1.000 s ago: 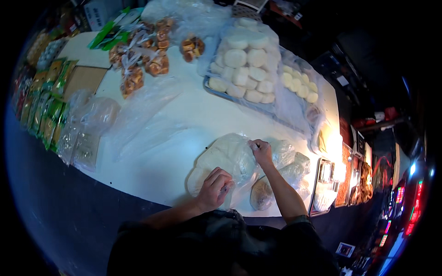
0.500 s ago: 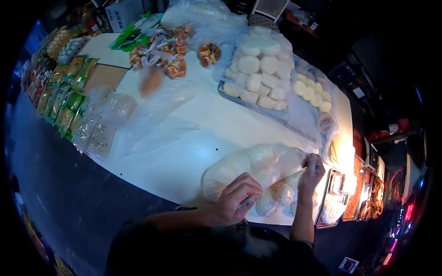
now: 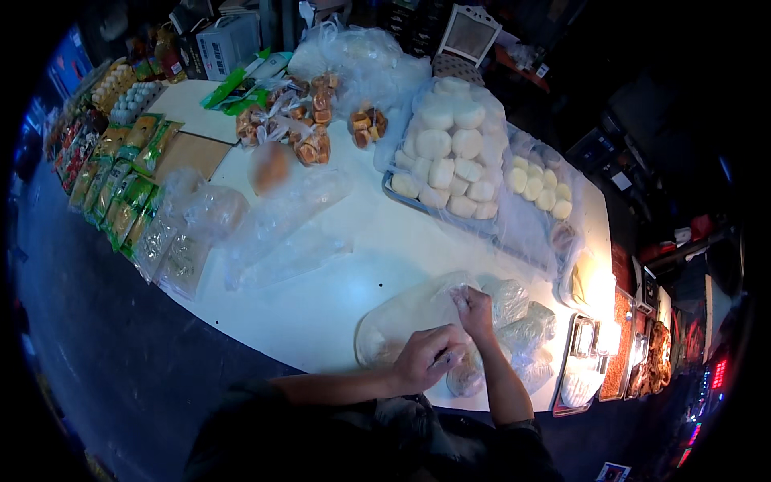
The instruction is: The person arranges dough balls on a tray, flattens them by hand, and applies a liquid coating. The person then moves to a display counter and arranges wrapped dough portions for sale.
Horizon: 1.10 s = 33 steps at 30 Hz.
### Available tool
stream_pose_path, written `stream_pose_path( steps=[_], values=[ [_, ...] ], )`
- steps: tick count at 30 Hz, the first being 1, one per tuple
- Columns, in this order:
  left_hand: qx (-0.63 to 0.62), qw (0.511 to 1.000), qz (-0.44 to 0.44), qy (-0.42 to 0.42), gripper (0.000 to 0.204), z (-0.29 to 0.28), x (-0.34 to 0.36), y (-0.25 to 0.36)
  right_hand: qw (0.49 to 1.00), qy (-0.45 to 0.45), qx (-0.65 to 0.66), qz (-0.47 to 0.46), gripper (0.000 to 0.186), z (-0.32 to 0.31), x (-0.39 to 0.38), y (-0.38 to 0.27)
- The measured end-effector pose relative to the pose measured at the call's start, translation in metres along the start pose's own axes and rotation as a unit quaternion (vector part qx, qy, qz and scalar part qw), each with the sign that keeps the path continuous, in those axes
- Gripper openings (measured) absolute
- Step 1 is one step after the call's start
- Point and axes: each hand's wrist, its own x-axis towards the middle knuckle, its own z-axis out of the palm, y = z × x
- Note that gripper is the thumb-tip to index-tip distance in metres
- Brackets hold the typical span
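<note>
At the table's near edge lies a large clear plastic bag [image 3: 401,321] that looks pale and full. My left hand [image 3: 430,359] is closed at its near right side, with the fingers curled; what they hold, if anything, cannot be made out. Just beyond it, my right hand [image 3: 472,312] pinches the large bag's plastic near its upper right end. Several smaller knotted clear bags [image 3: 522,329] with pale contents bunch together to the right of my hands. One more filled bag [image 3: 466,376] sits partly hidden beneath my right forearm.
A plastic-covered tray of white dough rounds [image 3: 434,145] stands farther back, beside yellowish rounds [image 3: 542,189]. Bagged bread pieces [image 3: 312,149], green packets [image 3: 120,197] and loose plastic bags [image 3: 281,233] lie to the left. Brightly lit metal trays [image 3: 585,365] line the right edge.
My right hand has moved left from the smaller bags onto the large bag's plastic, close to my left hand. My left hand has shifted slightly right. The head view has tilted up a little.
</note>
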Motion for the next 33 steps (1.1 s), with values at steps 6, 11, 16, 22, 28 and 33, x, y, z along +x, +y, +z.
stream_pose_path(
  steps=[6, 11, 16, 22, 28, 33],
  values=[
    [0.028, 0.996, -0.07, 0.057, 0.029, -0.016, 0.0, 0.014, 0.96, 0.188, 0.202, 0.053, 0.03, -0.05, -0.007, -0.03],
    [0.018, 1.0, -0.016, 0.013, 0.025, -0.008, 0.004, 0.044, 0.938, 0.298, 0.176, 0.013, 0.031, -0.061, -0.039, -0.074],
    [-0.07, 0.991, 0.109, 0.014, 0.023, 0.001, 0.028, 0.084, 0.925, 0.33, -0.099, -0.158, 0.023, -0.101, -0.056, -0.082],
    [-0.109, 0.952, 0.285, 0.026, 0.018, -0.005, 0.107, 0.105, 0.891, 0.36, 0.089, -0.261, 0.037, -0.147, -0.012, -0.177],
    [0.036, 0.998, 0.032, 0.029, 0.058, -0.026, 0.091, -0.014, 0.912, 0.158, 0.372, -0.066, 0.027, -0.052, 0.02, -0.166],
    [0.09, 0.969, -0.219, 0.064, 0.093, -0.104, 0.015, -0.053, 0.969, -0.128, 0.207, -0.032, 0.042, 0.008, 0.014, -0.167]
  ],
)
